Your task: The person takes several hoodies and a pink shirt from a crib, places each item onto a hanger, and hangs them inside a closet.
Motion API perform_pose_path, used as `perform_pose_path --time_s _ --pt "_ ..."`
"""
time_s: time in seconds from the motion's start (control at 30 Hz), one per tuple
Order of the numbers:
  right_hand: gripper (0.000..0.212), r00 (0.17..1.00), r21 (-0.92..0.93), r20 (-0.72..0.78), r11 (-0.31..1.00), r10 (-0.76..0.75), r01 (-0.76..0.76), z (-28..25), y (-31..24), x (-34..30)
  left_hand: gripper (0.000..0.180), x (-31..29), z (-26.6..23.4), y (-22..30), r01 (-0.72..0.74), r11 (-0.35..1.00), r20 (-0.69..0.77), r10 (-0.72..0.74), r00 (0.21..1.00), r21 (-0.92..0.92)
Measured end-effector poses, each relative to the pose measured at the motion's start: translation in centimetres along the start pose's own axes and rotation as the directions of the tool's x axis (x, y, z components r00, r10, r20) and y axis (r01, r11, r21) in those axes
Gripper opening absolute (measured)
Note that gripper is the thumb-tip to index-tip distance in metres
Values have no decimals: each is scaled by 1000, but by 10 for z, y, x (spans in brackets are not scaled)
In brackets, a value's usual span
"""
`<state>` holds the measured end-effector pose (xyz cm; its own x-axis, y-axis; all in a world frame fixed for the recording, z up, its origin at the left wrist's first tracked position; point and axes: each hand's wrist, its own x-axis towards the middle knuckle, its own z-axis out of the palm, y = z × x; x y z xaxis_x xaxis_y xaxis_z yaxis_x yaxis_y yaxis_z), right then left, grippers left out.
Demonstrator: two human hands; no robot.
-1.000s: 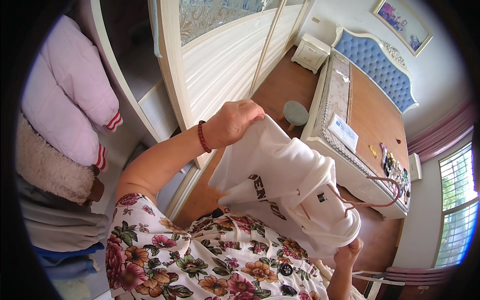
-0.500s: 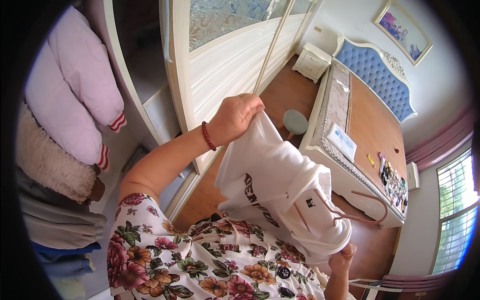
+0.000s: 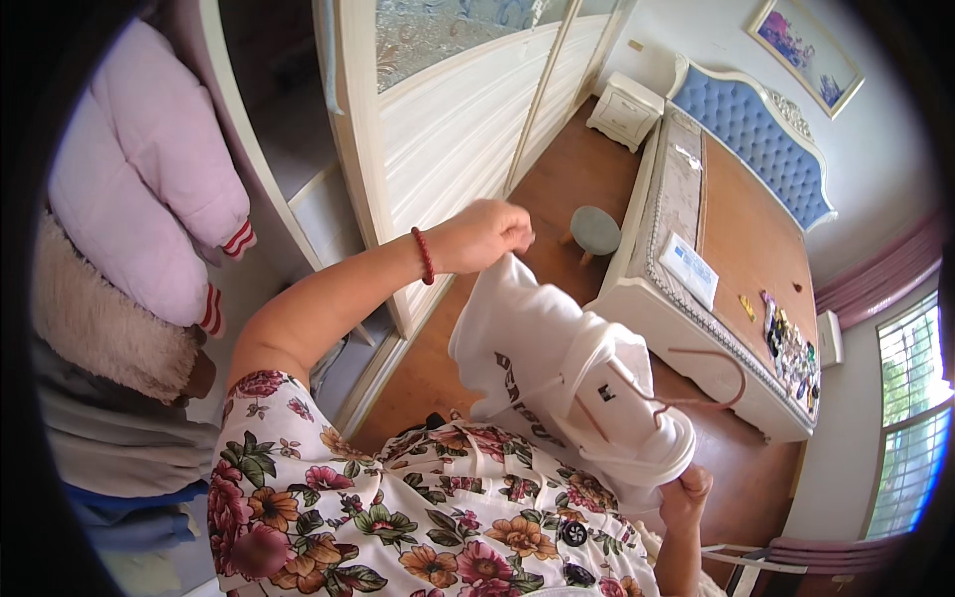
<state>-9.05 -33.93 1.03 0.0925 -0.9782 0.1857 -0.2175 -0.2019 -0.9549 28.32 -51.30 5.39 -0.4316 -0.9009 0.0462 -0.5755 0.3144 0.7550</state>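
Observation:
A white sweatshirt (image 3: 537, 328) with dark lettering across its front hangs bunched before my body. My left hand (image 3: 485, 237), a red bead bracelet on its wrist, is closed on its upper edge and holds that side up. Lower down at the right, my right hand (image 3: 688, 495) grips the cloth by the rolled white edge; its fingertips are partly hidden. A brownish-pink hanger (image 3: 739, 383) sits inside the neck opening, with its hook sticking out to the right. Close to the hanger, a small dark label shows on the inside of the neck.
To my left, a pink padded jacket (image 3: 164, 179), a fluffy beige garment (image 3: 109, 318) and grey clothing (image 3: 119, 418) hang in a wardrobe. Ahead stand a sliding door (image 3: 458, 149), a small round stool (image 3: 595, 231), a white nightstand (image 3: 625, 111) and a bed (image 3: 751, 239) with small items on it.
The sweatshirt hangs looser and more bunched near my left hand, which has moved slightly right and down. The hanger's hook has shifted up and left. Both hands still hold the cloth.

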Motion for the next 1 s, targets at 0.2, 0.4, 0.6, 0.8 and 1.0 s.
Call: perform_pose_path --time_s 0.2,0.4,0.6,0.8,1.0 --pt "11 999 -259 20 965 43 -36 -5 -1 14 15 -13 13 23 -612 670 -132 712 689 420" --pt "14 998 95 45 995 36 -40 2 2 23 25 -6 0 34 -521 780 114 516 849 347" --pt "14 995 79 98 996 23 -31 3 -3 22 18 -1 11 42 -293 947 55 289 956 129" --pt "16 988 -57 157 998 7 2 -10 -8 36 16 1 19 51 -337 941 -68 339 938 39" --pt "14 986 42 157 998 -48 42 -7 -6 44 31 18 21 71 -460 808 1 494 869 369"
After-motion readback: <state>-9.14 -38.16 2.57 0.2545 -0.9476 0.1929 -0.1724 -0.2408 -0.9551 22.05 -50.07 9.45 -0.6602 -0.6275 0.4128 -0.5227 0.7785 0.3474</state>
